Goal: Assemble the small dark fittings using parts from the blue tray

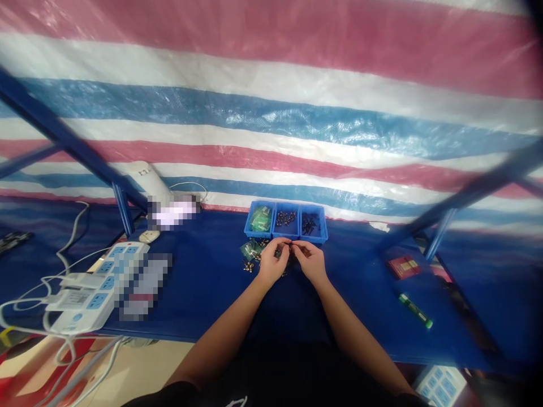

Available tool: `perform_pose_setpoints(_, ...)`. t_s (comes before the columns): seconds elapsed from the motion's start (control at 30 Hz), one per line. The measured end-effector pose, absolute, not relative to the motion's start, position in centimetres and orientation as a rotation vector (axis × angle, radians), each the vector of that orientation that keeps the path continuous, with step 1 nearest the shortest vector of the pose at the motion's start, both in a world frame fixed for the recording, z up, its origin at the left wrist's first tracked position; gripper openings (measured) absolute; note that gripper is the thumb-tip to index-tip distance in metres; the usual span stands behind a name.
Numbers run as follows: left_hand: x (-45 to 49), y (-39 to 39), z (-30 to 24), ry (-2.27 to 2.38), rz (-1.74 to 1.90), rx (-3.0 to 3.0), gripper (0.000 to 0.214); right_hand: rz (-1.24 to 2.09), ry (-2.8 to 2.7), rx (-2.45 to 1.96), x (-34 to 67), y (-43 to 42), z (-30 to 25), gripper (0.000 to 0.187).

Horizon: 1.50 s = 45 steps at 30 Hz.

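Observation:
My left hand [271, 261] and my right hand [309, 260] meet over the blue table [203, 294], fingertips pinched together on a tiny part too small to name. Just in front of them stand three small blue bins [286, 221]: the left one holds green circuit boards, the middle one small metal parts, the right one dark screws. Loose green boards and small brass parts [251, 253] lie on the table by my left hand.
A white power strip [95, 285] with plugs and cables lies at the left. A white lamp base [146, 175] stands behind it. At the right lie a red box [404, 267] and a green marker [416, 311]. Blue frame struts slant on both sides before a striped tarp.

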<state>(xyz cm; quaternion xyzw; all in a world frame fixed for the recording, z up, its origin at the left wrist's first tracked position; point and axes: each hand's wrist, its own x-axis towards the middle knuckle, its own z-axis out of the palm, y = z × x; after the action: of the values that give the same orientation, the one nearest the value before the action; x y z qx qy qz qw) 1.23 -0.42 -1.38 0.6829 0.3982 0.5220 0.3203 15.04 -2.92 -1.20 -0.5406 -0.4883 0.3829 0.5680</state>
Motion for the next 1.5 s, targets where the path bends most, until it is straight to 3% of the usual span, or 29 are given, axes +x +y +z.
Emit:
perform_pose_setpoints(0.6, -1.0, -0.4, -0.4, 1.050, 1.500, 1.979, 0.013, 0.822, -1.148, -1.258, 14.8, -3.3, -1.5, 0.022)
perform_pose_setpoints(0.7, -0.4, -2.5, 0.1, 1.149, 1.549, 1.770, 0.016, 0.794, -1.133, -1.267, 15.0, -3.2, -1.4, 0.022)
perform_pose_setpoints(0.77, -0.3, -4.4, -0.2, 1.188, 1.477, 1.679, 0.019, 0.796, -1.127, -1.266, 15.0, -3.2, -1.3, 0.023)
perform_pose_setpoints(0.9, -0.5, -6.2, -1.4, 1.081, 1.248, 2.034, 0.013, 0.825, -1.109, -1.240, 14.9, -3.1, -1.3, 0.023)
perform_pose_setpoints(1.5, 0.1, 0.1, -2.2, 1.026, 1.343, 1.956, 0.019, 0.876, -1.149, -1.241, 14.8, -2.9, -1.6, 0.024)
